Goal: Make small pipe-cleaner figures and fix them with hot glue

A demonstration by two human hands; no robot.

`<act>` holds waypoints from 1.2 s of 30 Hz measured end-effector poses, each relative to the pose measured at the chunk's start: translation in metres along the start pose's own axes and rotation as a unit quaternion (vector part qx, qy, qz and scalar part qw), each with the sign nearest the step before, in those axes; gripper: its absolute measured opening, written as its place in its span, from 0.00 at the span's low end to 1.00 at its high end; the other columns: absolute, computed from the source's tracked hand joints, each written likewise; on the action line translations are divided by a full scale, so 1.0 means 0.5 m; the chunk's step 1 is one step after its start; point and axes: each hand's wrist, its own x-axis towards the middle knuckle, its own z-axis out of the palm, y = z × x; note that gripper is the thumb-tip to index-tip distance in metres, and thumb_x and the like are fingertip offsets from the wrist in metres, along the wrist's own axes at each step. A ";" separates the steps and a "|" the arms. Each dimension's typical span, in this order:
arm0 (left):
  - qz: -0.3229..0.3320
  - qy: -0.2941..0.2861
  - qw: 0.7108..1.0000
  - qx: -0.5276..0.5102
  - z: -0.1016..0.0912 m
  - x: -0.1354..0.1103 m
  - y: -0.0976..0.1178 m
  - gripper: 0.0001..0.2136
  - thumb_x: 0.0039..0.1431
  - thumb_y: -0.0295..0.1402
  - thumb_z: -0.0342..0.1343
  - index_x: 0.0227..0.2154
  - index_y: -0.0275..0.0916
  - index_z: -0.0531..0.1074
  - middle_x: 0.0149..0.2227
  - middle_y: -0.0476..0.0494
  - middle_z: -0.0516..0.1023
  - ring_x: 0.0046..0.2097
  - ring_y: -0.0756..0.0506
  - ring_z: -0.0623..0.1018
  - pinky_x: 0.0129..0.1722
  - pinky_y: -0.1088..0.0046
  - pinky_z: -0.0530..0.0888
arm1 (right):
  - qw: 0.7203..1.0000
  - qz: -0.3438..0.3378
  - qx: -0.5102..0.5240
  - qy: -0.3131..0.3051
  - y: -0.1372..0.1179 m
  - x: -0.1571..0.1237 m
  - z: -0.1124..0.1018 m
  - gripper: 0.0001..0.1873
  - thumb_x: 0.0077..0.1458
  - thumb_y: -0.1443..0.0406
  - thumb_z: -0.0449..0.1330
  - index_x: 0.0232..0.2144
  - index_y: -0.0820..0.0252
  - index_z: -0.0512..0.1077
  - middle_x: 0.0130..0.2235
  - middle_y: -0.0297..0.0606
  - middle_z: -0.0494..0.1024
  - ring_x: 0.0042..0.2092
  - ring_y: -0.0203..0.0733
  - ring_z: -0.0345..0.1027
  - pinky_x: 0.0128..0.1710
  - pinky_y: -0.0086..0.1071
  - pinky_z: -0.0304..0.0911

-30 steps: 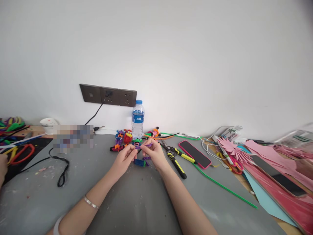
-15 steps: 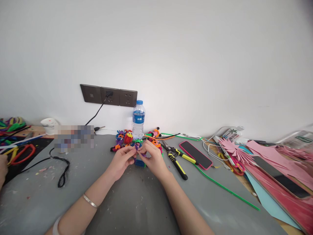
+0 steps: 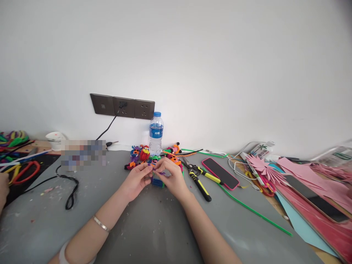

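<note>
My left hand [image 3: 136, 180] and my right hand [image 3: 171, 178] meet over the grey mat [image 3: 154, 227], fingertips pinched together on a small purple pipe-cleaner piece [image 3: 154, 169] between them. Just below the fingers a blue and green pipe-cleaner bundle [image 3: 157, 182] lies on the mat. Behind the hands stands a row of small colourful pipe-cleaner figures [image 3: 141, 154]. A silver bracelet sits on my left wrist.
A water bottle [image 3: 156, 134] stands by the wall sockets [image 3: 122, 106]. Yellow-handled pliers [image 3: 198, 178], a pink-cased phone [image 3: 219, 173] and a long green pipe cleaner [image 3: 253, 209] lie to the right, then pink paper cut-outs [image 3: 302, 172]. A black cable [image 3: 67, 187] loops at left; another person's hand [image 3: 3, 187] shows there.
Both hands have dropped slightly and closed in together over the blue bundle, still working the purple piece between the fingertips.
</note>
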 end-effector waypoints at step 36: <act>0.034 -0.045 0.984 0.171 -0.016 0.003 0.011 0.16 0.41 0.42 0.70 0.19 0.34 0.74 0.22 0.48 0.71 0.23 0.54 0.62 0.22 0.77 0.56 | 0.983 0.112 0.143 -0.035 0.007 0.007 -0.027 0.07 0.55 0.60 0.63 0.31 0.59 0.75 0.34 0.41 0.77 0.39 0.42 0.70 0.39 0.37 0.68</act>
